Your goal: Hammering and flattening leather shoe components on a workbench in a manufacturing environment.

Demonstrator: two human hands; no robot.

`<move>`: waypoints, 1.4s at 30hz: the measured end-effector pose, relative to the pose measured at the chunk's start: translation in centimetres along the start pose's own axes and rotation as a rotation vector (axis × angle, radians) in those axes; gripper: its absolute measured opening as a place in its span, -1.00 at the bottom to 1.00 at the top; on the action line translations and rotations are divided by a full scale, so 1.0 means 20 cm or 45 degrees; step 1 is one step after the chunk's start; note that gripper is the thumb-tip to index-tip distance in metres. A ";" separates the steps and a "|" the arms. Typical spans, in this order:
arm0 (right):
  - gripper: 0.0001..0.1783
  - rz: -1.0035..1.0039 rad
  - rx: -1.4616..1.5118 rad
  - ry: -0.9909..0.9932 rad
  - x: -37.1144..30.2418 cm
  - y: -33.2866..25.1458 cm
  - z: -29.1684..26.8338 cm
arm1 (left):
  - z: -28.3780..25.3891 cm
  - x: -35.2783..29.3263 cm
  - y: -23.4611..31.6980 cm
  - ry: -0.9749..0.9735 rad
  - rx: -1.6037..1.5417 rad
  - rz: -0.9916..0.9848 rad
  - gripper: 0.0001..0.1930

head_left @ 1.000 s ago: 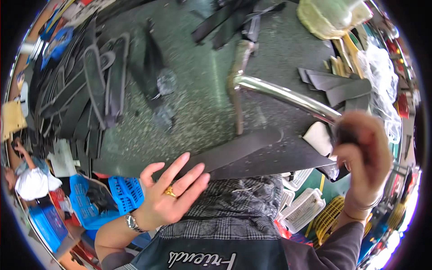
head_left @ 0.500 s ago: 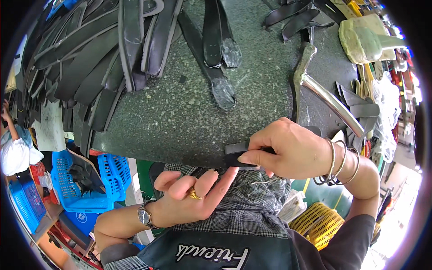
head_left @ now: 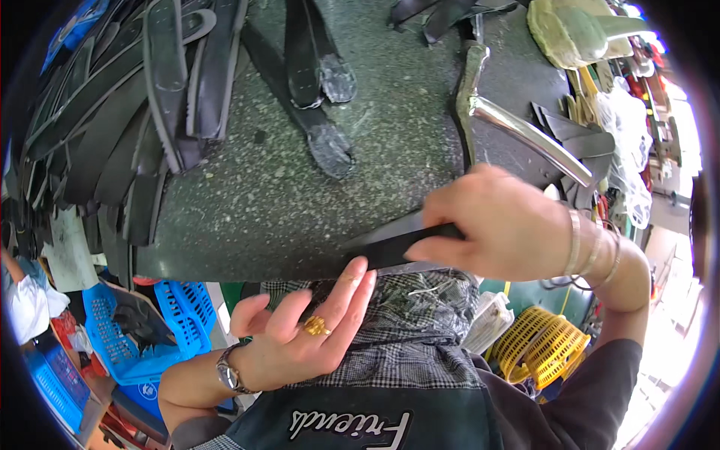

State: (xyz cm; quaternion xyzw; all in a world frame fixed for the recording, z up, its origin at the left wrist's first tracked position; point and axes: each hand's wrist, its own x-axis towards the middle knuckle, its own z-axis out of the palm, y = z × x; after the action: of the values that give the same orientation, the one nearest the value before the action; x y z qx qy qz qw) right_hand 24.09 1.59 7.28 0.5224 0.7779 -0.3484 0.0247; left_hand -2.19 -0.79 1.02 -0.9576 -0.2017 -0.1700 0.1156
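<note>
My right hand is closed, pinching a flat black strap between thumb and fingers at the front edge of the dark speckled tabletop. The strap points left, partly hidden under my fingers. Its left part is blurred, and a greyer flap shows along its upper side. My left hand is open, palm up, below the table edge. Its fingers are spread, with two fingertips right at the strap's lower left end; whether they press on it I cannot tell.
Many black straps are piled at the left. Two straps with whitish tips lie mid-table, near a metal hammer-like tool. A whitish-green tub stands far right. Below are a blue basket and yellow baskets.
My view has shifted, so the tabletop things sit further left. The strap in my right hand now shows more of its length and slants upward to the right. My left fingers have straightened.
</note>
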 end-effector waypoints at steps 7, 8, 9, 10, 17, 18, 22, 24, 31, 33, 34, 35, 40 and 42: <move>-0.82 0.654 0.760 0.130 -0.27 0.16 0.03 | 0.00 -0.06 0.04 0.019 -0.116 -0.102 -0.75; -0.80 0.679 0.796 0.148 -0.28 0.18 0.06 | 0.00 -0.05 0.04 0.027 -0.097 -0.120 -0.74; -0.78 0.701 0.834 0.166 -0.29 0.19 0.07 | -0.01 -0.05 0.05 -0.019 -0.086 -0.110 -0.69; -0.81 0.784 0.880 0.116 -0.27 0.17 0.05 | -0.01 -0.05 0.05 -0.021 -0.087 -0.105 -0.69; -0.72 0.748 0.858 0.174 -0.25 0.19 0.06 | 0.00 0.02 0.07 -0.078 -0.027 -0.075 -0.55; -0.71 0.712 0.827 0.209 -0.25 0.19 0.07 | -0.01 0.03 0.07 -0.105 -0.009 -0.033 -0.54; -0.55 0.425 0.146 0.335 -0.28 0.17 0.08 | -0.02 0.12 0.08 -0.192 -0.021 0.005 -0.59; -0.46 0.509 -0.254 0.324 -0.31 0.22 0.06 | 0.01 0.17 0.09 -0.193 -0.163 -0.111 -0.65; -0.62 -0.193 -0.582 0.882 -0.46 0.18 0.18 | 0.03 0.30 0.05 -0.242 -0.402 0.157 -0.68; -0.47 -0.028 -0.660 0.694 -0.47 0.09 0.27 | 0.04 0.35 0.06 -0.226 -0.574 0.113 -0.73; -0.48 0.030 -0.693 0.678 -0.47 0.08 0.31 | 0.02 0.37 0.06 -0.243 -0.620 0.094 -0.74; -0.48 0.031 -0.583 0.740 -0.46 0.09 0.32 | 0.01 0.38 0.06 -0.260 -0.665 0.076 -0.75; -0.57 -0.053 -0.002 0.972 -0.45 0.24 0.18 | 0.04 0.47 0.11 -0.168 -0.691 -0.076 -0.65; -0.63 0.021 0.024 1.105 -0.46 0.22 0.14 | 0.01 0.45 0.15 -0.417 -1.010 -0.425 -0.60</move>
State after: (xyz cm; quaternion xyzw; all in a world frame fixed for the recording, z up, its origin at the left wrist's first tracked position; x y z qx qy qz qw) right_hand 31.09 -6.48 6.53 0.6267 0.7089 -0.1032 -0.3066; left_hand 6.82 -0.22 3.81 -0.8966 -0.2881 -0.0968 -0.3221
